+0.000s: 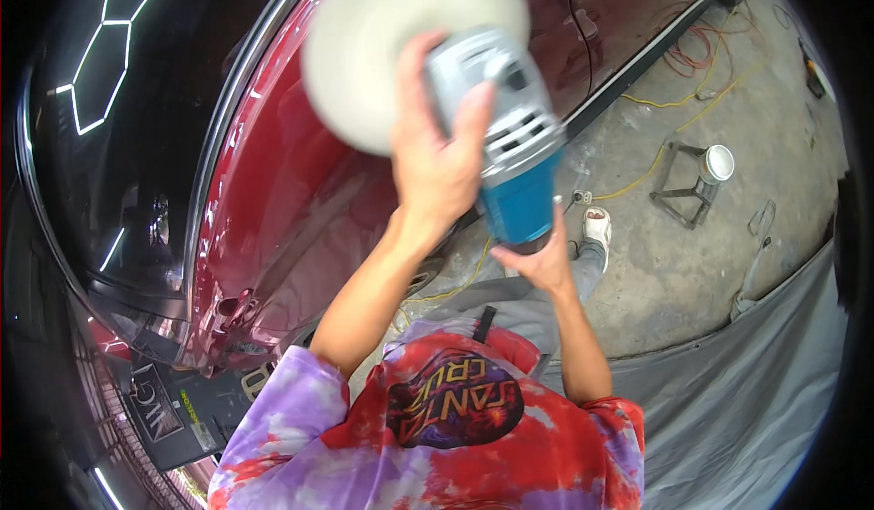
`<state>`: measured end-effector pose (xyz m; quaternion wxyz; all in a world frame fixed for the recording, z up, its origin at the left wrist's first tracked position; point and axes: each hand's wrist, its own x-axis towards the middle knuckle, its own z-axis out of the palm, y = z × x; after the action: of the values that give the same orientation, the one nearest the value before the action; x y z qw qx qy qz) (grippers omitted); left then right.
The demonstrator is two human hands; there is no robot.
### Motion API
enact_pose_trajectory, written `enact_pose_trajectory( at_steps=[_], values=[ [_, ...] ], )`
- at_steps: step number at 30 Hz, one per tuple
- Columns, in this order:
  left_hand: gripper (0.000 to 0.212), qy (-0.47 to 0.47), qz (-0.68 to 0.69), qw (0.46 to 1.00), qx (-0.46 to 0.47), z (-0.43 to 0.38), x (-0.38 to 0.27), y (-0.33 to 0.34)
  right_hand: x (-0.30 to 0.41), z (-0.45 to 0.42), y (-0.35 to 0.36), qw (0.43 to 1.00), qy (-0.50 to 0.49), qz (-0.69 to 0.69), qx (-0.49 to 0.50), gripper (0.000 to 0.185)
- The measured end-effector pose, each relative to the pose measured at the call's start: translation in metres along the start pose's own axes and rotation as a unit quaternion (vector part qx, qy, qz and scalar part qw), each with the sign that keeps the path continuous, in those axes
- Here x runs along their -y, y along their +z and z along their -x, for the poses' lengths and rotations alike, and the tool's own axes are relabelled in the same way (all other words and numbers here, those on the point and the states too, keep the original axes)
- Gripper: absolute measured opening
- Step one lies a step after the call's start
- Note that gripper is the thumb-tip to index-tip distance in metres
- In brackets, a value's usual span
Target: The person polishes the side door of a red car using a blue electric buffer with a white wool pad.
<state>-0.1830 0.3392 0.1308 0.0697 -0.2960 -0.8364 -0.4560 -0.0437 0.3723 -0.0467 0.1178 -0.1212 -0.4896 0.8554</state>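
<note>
My left hand [440,141] is wrapped over the silver metal head of a rotary polisher [522,196], fingers and thumb spread around the gear housing. Beneath that hand my right hand [543,257] grips the rear end of its blue body. A large round cream-white polishing pad [362,52], blurred, sits at the head's far side over the glossy red car body panel [273,161]. Whether the pad touches the paint cannot be told. A dark cord crosses the red panel at the top.
Right of the car, a metal stool frame [683,202] and a white tub [718,163] stand on the concrete floor. A yellow extension cord [631,189] and coiled red hose [693,52] lie there. A grey sheet [744,401] hangs lower right; a black case [171,414] lies lower left.
</note>
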Motion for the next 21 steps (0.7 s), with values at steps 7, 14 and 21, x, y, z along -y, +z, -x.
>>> enact_pose_trajectory(
  at_steps=[7,14,21],
  values=[
    [0.072,-0.055,-0.059,0.974,-0.213,0.119,0.022,-0.138,-0.003,0.052,0.077,0.979,-0.063,0.148,0.128,0.1],
    [0.068,-0.088,0.035,0.938,-0.332,0.182,0.031,-0.196,0.001,0.055,0.109,0.947,-0.057,0.215,0.232,0.096],
    [0.061,-0.088,-0.03,0.973,-0.213,0.089,-0.007,-0.109,0.043,0.02,0.043,0.96,-0.006,0.193,0.205,0.104]
  ],
)
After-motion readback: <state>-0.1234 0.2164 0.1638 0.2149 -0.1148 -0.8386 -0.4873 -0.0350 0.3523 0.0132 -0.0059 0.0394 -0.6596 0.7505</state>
